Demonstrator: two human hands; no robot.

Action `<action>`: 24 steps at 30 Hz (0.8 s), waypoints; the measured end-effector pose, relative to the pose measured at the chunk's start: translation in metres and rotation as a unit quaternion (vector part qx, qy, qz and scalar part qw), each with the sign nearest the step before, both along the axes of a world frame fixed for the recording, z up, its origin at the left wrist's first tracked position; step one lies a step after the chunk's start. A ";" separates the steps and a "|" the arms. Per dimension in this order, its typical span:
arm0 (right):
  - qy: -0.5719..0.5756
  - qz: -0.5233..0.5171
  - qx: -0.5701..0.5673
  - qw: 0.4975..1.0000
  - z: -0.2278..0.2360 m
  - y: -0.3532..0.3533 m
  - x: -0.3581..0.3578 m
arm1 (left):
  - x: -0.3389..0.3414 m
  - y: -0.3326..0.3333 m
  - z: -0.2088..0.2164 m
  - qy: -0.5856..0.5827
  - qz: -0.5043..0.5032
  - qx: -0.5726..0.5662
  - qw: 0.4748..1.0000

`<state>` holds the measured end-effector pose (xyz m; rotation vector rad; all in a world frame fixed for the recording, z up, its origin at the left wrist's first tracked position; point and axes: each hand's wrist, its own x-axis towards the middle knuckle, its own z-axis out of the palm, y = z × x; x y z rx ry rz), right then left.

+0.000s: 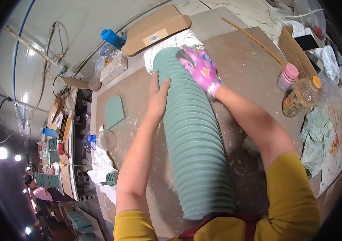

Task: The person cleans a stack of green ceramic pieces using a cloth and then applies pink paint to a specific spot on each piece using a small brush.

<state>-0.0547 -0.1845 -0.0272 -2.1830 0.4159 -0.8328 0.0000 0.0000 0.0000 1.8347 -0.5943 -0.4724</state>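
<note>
"So, where is the green ribbed stack (191, 132) you are working at?"

"It lies lengthwise in front of you on the desk (243, 60), its near end close to your waist and its far end by a white block (187, 39)."

"And how do your hands stand?"

"Your bare left hand (159, 91) rests unclenched along the stack's left side, near the far end, thumb apart from the fingers. Your right hand (203, 70), in a pink flowered glove, is at the right side of that far end; it is blurred, so I cannot tell whether it grasps anything."

"What else is around you?"

"A flat green arch-shaped piece (115, 112) lies to your left. Beyond the stack sits a cardboard tray (155, 34), with a blue bottle (112, 38) beside it. To your right stand a pink-capped bottle (287, 76) and an orange-capped one (301, 96), near a crumpled green cloth (317, 132)."
</note>
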 end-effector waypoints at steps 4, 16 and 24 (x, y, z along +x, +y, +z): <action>0.052 -0.032 0.037 0.997 -0.004 -0.009 0.002 | 0.012 -0.005 0.008 0.055 0.038 -0.034 0.997; 0.086 -0.028 -0.194 0.977 0.043 0.002 0.055 | 0.035 -0.009 -0.019 0.309 0.033 -0.189 0.931; 0.102 -0.069 -0.263 0.957 0.046 -0.019 0.047 | 0.048 -0.014 -0.038 0.264 0.030 -0.222 0.938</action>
